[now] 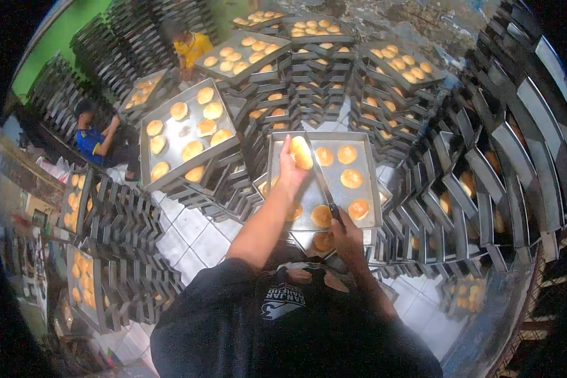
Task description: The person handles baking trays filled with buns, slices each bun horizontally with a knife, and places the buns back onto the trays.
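Observation:
In the head view my left hand is closed around a round golden bun, lifted over a metal baking tray. My right hand grips the dark handle of a long knife. Its blade points up and away from me, with the tip side close against the held bun; whether it cuts into the bun I cannot tell. Several more buns, such as one golden bun, lie on the tray below. Part of the tray's left side is hidden behind my left hand and forearm.
A second tray of buns sits to the left on a stack. Zigzag stacks of trays stand ahead, with more stacked trays close on the right. Two people, one in a blue shirt, one in yellow, are further left. Floor tiles are white.

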Demonstrator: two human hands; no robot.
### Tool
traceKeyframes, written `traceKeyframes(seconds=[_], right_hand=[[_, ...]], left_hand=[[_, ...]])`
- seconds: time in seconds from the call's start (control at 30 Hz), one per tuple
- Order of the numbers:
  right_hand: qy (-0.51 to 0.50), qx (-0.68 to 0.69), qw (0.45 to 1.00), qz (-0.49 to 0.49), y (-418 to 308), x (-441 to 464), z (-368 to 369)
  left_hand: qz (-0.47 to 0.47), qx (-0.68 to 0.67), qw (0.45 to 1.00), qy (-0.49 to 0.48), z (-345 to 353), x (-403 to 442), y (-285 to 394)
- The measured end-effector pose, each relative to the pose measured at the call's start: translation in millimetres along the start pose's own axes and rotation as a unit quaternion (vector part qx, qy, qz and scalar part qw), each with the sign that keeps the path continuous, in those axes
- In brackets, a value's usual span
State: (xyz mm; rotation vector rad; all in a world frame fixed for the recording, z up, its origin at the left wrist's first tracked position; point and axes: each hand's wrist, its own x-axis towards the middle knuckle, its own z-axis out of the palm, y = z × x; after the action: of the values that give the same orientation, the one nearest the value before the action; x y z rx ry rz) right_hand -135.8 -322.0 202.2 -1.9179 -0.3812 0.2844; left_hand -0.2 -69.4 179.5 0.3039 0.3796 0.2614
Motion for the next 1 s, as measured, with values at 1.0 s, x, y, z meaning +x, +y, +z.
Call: traceKeyframes(seconds=[1.0], right_hand=[[0.004, -0.081, 0.997, 0.018, -39, 40, 5]], left_hand=[[-0.037, 0.062, 0.997, 0.002, 1, 8, 8]])
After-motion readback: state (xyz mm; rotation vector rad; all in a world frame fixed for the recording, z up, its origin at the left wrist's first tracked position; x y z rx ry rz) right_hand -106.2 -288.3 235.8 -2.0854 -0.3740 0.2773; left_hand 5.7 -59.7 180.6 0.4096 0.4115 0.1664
